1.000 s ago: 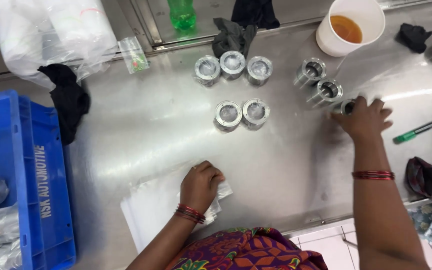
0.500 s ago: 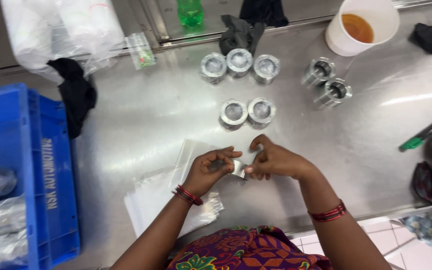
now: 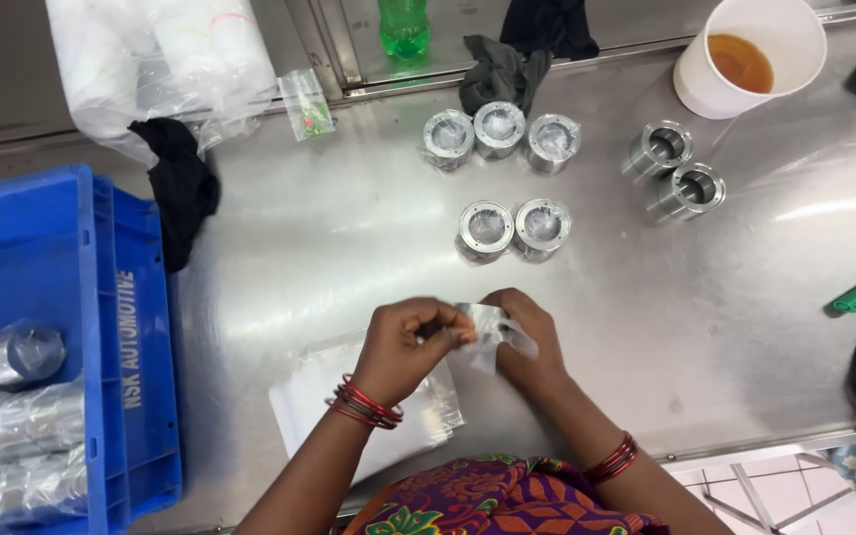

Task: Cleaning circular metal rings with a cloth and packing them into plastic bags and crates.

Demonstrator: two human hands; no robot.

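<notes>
Stainless-steel desk point(image 3: 329, 248), seen from above in the single head view: a blue crate point(image 3: 42, 327) of wrapped metal parts at the left, bare metal cylinders point(image 3: 514, 228) in groups at centre, a white cup point(image 3: 745, 54) of amber liquid behind. A second ago the right hand point(image 3: 527, 342) reached among the far cylinders while the left hand point(image 3: 408, 342) pressed the stack of clear bags point(image 3: 359, 406); both have since met at mid-desk over a small clear plastic bag point(image 3: 492, 332), so the work has passed from fetching to bagging. Fingers of each hand are pinched together on the bag's edges, holding it just above the stack.
</notes>
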